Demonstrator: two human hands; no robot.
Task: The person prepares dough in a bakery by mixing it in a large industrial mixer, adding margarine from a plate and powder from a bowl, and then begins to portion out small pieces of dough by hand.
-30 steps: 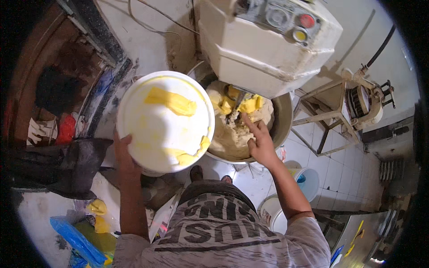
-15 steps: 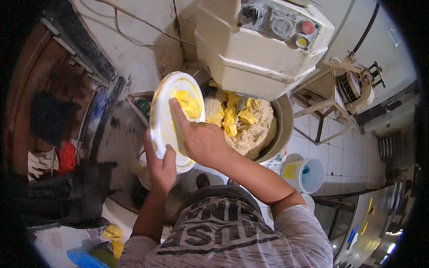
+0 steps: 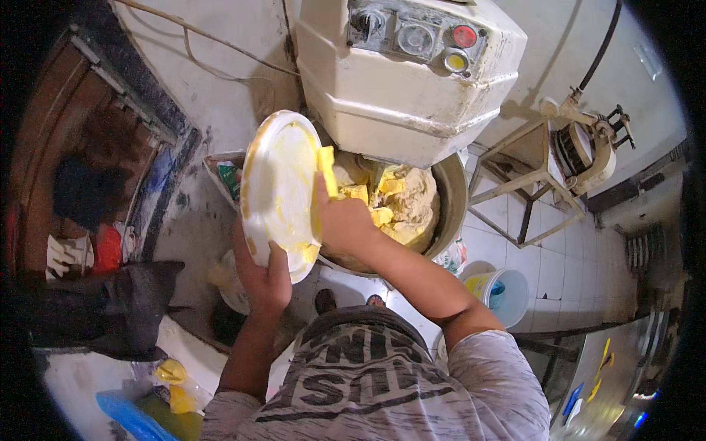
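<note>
My left hand (image 3: 266,281) grips a round white lid (image 3: 278,180) by its lower edge, thumb on the face. The lid is tilted steeply and smeared with yellow margarine. My right hand (image 3: 347,222) has its index finger stretched out against a lump of margarine (image 3: 326,163) at the lid's right edge; its other fingers are partly hidden. Just beyond, beige dough (image 3: 418,202) with several yellow margarine pieces (image 3: 357,193) on it fills a metal mixer bowl (image 3: 457,197). The lid and my right hand cover the bowl's left part.
Above the bowl stands the cream mixer housing (image 3: 412,95) with its knobs and buttons. A metal stand (image 3: 526,176) carrying a clamp-like device and a white bucket (image 3: 511,298) are on the right. Lower left lie a blue plastic bag (image 3: 129,415) and more yellow chunks (image 3: 173,371).
My right index finger has pushed the margarine lump from the lid's upper face to its right edge, over the bowl. The view has shifted slightly, moving the mixer leftward.
</note>
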